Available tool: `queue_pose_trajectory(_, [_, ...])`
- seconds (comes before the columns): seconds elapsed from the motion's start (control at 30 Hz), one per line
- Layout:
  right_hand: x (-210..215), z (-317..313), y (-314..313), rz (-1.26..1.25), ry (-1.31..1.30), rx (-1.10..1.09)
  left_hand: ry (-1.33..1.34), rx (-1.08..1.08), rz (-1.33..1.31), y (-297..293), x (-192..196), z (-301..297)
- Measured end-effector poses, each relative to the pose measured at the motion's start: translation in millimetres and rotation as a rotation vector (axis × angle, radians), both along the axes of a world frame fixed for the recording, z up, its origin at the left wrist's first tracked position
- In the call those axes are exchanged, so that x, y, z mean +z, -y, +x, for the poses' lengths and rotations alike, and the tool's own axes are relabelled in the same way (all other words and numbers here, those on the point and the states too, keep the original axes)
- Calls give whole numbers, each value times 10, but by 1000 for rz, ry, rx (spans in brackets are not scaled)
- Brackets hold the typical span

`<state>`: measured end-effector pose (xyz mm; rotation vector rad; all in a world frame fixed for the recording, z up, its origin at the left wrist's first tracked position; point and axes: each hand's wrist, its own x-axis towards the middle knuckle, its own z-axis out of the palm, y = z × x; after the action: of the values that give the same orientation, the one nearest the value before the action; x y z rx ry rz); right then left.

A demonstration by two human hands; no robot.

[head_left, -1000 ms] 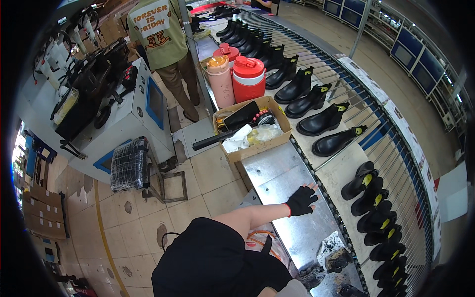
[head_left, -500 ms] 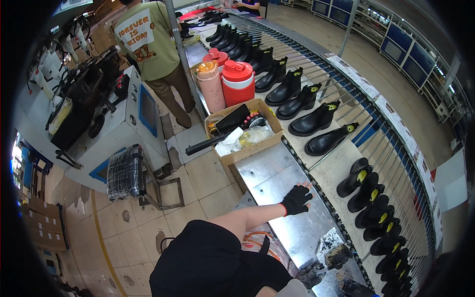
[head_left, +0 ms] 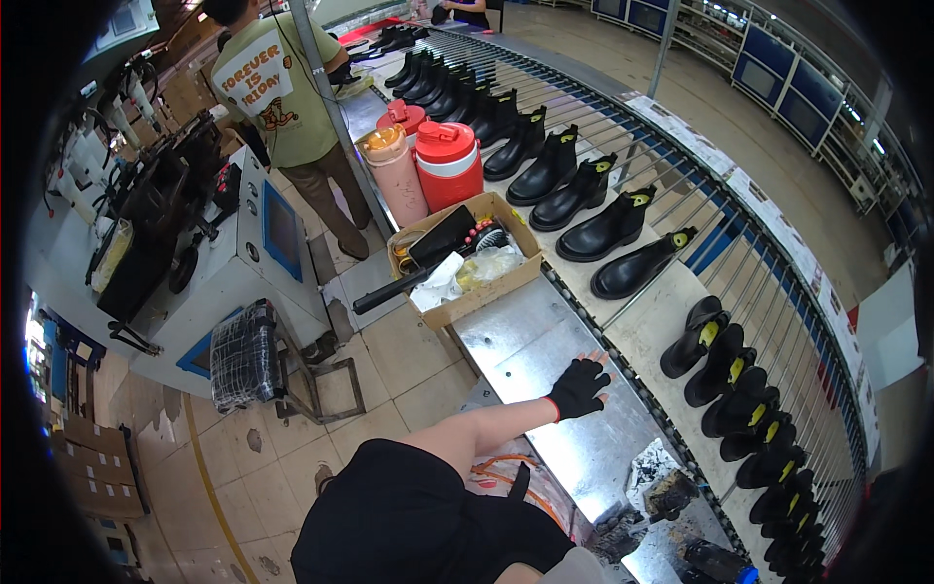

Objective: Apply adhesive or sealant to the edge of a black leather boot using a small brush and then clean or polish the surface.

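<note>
1. Gloved left hand [head_left: 579, 387] flat on the steel bench [head_left: 525, 341], fingers spread and bare at the tips, gripping nothing; forearm reaching in from the lower edge.
2. Right hand out of view.
3. Bench running alongside a roller conveyor [head_left: 681, 224]; hand resting near the bench's far edge, just short of the rollers.
4. Nearest boot [head_left: 637, 266] black, ankle-high, lying on the conveyor beyond the hand, well apart from it; more black boots [head_left: 545, 167] lined up further along, another cluster [head_left: 739, 389] to the right of the hand.
5. Cardboard box [head_left: 465, 258] at the bench's far end, holding a black tool, a brush and crumpled wrapping.
6. Red jug [head_left: 449, 164] and pinkish jug [head_left: 397, 173] standing just behind the box.
7. Another person [head_left: 282, 97] in a yellow-green shirt standing further up the line, beside a grey machine [head_left: 233, 263].
8. Dark scraps [head_left: 662, 482] scattered on the bench nearer than the hand.
</note>
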<state>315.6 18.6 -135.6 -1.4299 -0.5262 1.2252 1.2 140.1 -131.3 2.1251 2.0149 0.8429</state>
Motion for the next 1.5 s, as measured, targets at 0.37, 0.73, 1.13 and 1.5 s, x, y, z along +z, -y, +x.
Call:
queue_pose_trajectory(0.37, [31,-31,19,46,-164,-86,19,-16,15,-6,-2,17])
queue_pose_trajectory(0.73, [-72,62,-9,374,1067,310,10,1,12,-8,38,19])
queue_pose_trajectory(1.13, [-183,114,15,-43,157,-10,13,-20,-25,-13,81,10])
queue_pose_trajectory(1.5, [132,-77,-5,-50,218,-9,10,-9,-1,-5,99,12])
